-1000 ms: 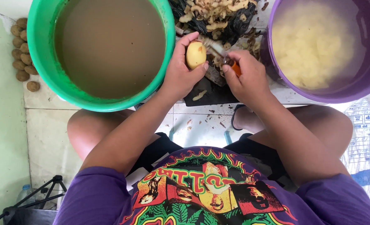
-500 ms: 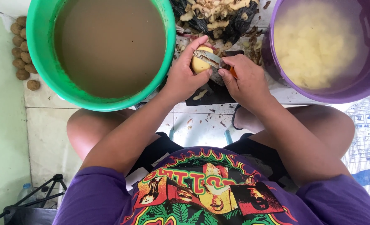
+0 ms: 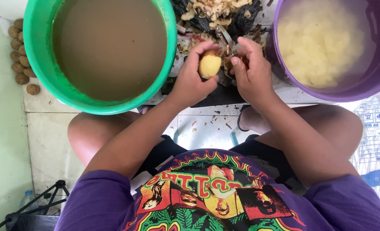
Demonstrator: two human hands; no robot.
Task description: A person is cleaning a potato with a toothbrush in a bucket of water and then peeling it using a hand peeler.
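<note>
Two hands: both mine, up between two tubs, working over one potato.
Left hand [image 3: 190,83]: fingers wrapped around a potato [image 3: 209,64], thumb on its near side, fingertips over the top.
Potato: mostly peeled, pale yellow, a bit of brown skin left at the top end; held in the air between the tubs, above a dark board [image 3: 217,96].
Right hand [image 3: 252,72]: fingers closed on a peeler [image 3: 227,39], handle hidden in my fist, only the thin metal blade sticks out above the fingers.
Peeler position: blade just right of and above the potato's top end; can't tell if it touches.
Green tub [image 3: 40,51]: left of my left hand, full of murky brown water, contents under the surface not visible.
Purple tub [image 3: 279,64]: right of my right hand, holds peeled pale potatoes in cloudy water.
Peelings [image 3: 211,10]: heap of skins on a black bag at the top edge, between the tubs, beyond my hands; more scraps scattered just under the hands.
Unpeeled potatoes [image 3: 19,55]: small brown ones in a cluster on the floor, far left, beside the green tub.
Floor [image 3: 48,141]: pale tiles, a few peel bits between my knees.
Woven sack [image 3: 378,141]: white with blue print, right edge, beside my right knee.
Tripod [image 3: 36,205]: black legs, bottom left corner, near a clear bottle.
</note>
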